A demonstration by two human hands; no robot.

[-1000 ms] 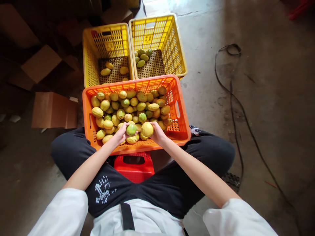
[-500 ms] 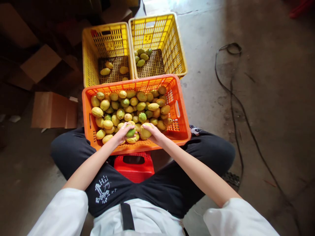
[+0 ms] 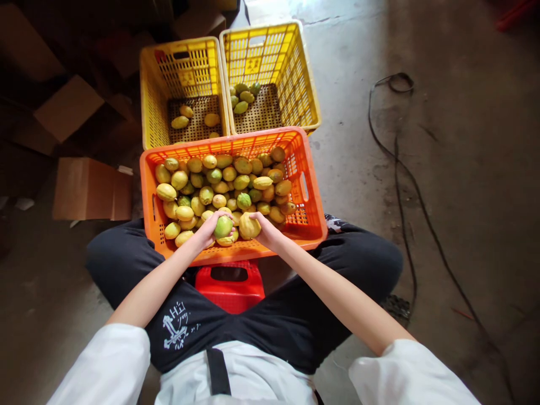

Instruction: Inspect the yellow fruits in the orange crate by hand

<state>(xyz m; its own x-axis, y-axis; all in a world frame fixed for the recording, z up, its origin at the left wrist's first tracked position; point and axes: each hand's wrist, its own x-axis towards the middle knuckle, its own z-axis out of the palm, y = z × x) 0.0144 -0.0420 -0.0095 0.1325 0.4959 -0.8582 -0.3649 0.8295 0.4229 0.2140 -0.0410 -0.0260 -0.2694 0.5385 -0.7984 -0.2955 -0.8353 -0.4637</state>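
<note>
gripping 1 green fruit [image 3: 223, 226] in the left hand [image 3: 206, 230] and 1 yellow fruit [image 3: 249, 226] in the right hand [image 3: 268, 232] over the orange crate [image 3: 315, 208], a paired hold where any move likely calls for steady fingers.

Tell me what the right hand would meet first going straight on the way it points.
The right hand, holding a yellow fruit, would likely meet the piled fruit in the orange crate; its height above is unclear.

A storeroom or packing area, it seems: bare concrete floor [image 3: 350, 185] well right of the grip [image 3: 236, 226], loose cardboard boxes [image 3: 90, 188] to its left (rather dim there), and slatted plastic crates [image 3: 270, 48] just beyond it.
</note>
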